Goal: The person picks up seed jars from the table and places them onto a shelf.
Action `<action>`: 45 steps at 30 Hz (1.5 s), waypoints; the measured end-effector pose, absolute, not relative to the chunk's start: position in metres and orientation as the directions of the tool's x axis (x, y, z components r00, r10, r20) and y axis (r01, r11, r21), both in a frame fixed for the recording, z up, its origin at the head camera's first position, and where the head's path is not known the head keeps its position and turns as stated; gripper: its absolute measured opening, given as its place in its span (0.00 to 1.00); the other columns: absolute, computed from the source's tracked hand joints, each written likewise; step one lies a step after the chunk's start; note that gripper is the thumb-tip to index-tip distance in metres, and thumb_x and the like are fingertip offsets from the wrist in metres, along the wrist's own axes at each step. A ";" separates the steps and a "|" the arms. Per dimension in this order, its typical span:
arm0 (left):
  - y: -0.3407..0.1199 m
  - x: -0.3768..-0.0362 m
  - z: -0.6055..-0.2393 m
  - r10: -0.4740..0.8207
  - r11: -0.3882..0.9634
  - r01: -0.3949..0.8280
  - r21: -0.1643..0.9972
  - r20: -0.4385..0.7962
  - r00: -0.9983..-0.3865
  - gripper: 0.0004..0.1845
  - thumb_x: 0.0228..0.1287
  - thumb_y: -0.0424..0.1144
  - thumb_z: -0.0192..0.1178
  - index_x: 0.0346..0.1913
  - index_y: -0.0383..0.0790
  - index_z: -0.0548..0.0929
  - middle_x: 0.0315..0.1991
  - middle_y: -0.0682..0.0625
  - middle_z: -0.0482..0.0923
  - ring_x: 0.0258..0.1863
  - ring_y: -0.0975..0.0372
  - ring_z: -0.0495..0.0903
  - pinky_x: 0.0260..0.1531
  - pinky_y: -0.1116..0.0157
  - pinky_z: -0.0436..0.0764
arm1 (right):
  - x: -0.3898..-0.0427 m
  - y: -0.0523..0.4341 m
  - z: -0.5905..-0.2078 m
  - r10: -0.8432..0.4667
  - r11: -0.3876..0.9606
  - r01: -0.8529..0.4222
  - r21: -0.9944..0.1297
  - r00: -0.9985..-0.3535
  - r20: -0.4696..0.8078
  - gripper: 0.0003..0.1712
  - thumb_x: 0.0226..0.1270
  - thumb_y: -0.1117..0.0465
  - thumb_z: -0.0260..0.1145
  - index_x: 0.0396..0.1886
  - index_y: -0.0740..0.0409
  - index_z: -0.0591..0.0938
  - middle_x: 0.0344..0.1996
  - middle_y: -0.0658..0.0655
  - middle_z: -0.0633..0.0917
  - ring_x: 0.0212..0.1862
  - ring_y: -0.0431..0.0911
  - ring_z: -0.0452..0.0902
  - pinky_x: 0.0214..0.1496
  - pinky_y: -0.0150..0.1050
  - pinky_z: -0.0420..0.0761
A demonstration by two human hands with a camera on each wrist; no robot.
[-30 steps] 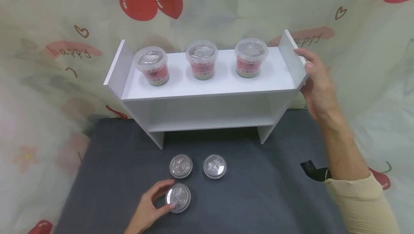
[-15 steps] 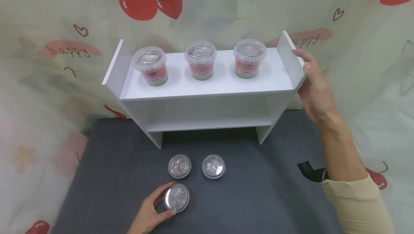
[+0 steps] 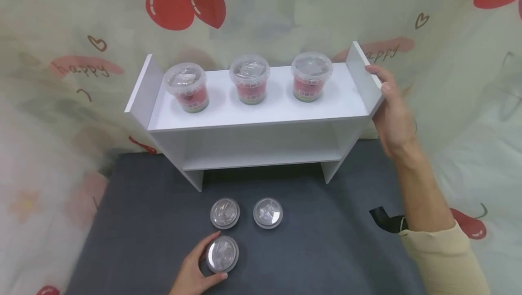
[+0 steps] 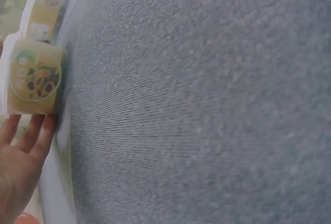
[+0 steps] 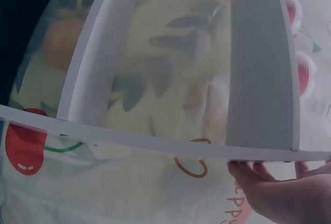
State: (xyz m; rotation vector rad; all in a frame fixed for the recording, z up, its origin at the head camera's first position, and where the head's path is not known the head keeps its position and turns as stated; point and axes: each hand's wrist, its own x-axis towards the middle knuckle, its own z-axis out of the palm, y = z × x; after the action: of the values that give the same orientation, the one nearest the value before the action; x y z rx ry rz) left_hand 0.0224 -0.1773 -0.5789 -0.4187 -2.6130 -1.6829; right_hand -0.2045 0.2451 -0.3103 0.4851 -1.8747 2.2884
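Note:
My left hand (image 3: 192, 271) holds a round lidded tub (image 3: 222, 254) on the dark table, thumb on its near side and fingers on its far side. In the left wrist view the tub (image 4: 37, 76) is yellow, with a sunflower label, and fingers (image 4: 44, 136) lie against its wall. My right hand (image 3: 393, 120) grips the right side panel (image 3: 364, 75) of a white two-tier shelf (image 3: 281, 110). From the right wrist view, that hand (image 5: 289, 190) is at the panel's outer face and edge.
Two more clear-lidded tubs, one behind the held tub (image 3: 225, 213) and another to the right (image 3: 268, 213), stand before the shelf. Three red tubs, left (image 3: 191, 98), middle (image 3: 251, 91) and right (image 3: 308, 87), line its top tier. A patterned cloth (image 3: 261, 9) hangs behind.
My left thumb has slid from the tub's lid down to its near side. The tub stays in place beside the others. My right hand keeps its grip on the shelf; the view shifts slightly.

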 end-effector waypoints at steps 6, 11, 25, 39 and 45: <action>-0.172 0.025 -0.567 0.199 0.430 0.247 0.868 0.175 -0.964 0.50 0.36 0.34 0.84 0.68 0.34 0.70 0.62 0.40 0.76 0.58 0.62 0.77 0.59 0.78 0.66 | -0.202 0.247 -0.313 -0.082 -0.247 -0.306 -0.919 -0.939 0.335 0.24 0.74 0.49 0.49 0.67 0.48 0.70 0.67 0.58 0.61 0.62 0.52 0.58 0.56 0.47 0.60; -0.174 0.024 -0.583 0.155 0.502 0.245 0.830 0.193 -0.969 0.50 0.34 0.38 0.85 0.67 0.43 0.73 0.59 0.51 0.79 0.57 0.62 0.78 0.58 0.79 0.64 | -0.203 0.248 -0.311 -0.103 -0.290 -0.296 -0.910 -0.936 0.337 0.26 0.74 0.52 0.51 0.69 0.50 0.68 0.67 0.59 0.63 0.63 0.52 0.59 0.59 0.46 0.61; -0.170 0.020 -0.564 0.097 0.482 0.224 0.847 0.203 -0.974 0.45 0.35 0.33 0.84 0.63 0.43 0.75 0.56 0.48 0.80 0.55 0.60 0.79 0.57 0.78 0.68 | -0.205 0.247 -0.313 -0.092 -0.305 -0.294 -0.906 -0.938 0.336 0.25 0.73 0.56 0.48 0.68 0.50 0.68 0.65 0.59 0.65 0.62 0.52 0.62 0.57 0.46 0.63; -0.176 0.011 -0.563 0.110 0.478 0.165 0.862 0.128 -0.986 0.46 0.35 0.37 0.84 0.64 0.54 0.75 0.58 0.57 0.79 0.54 0.64 0.79 0.51 0.74 0.75 | -0.206 0.248 -0.313 -0.089 -0.280 -0.283 -0.917 -0.944 0.318 0.26 0.72 0.56 0.48 0.69 0.50 0.67 0.65 0.60 0.66 0.62 0.52 0.62 0.59 0.46 0.61; -0.174 0.006 -0.554 0.091 0.492 0.170 0.854 0.144 -0.985 0.46 0.35 0.38 0.84 0.64 0.55 0.75 0.57 0.58 0.79 0.53 0.64 0.79 0.45 0.66 0.80 | -0.205 0.248 -0.313 -0.094 -0.262 -0.291 -0.920 -0.941 0.325 0.27 0.73 0.55 0.47 0.70 0.50 0.66 0.65 0.59 0.65 0.62 0.52 0.62 0.58 0.46 0.61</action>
State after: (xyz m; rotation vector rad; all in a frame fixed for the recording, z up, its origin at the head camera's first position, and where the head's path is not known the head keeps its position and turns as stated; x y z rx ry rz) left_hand 0.0063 -0.1745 -0.5535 -0.2322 -2.6440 -1.5267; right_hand -0.2046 0.2480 -0.3128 0.4813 -1.8247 2.3509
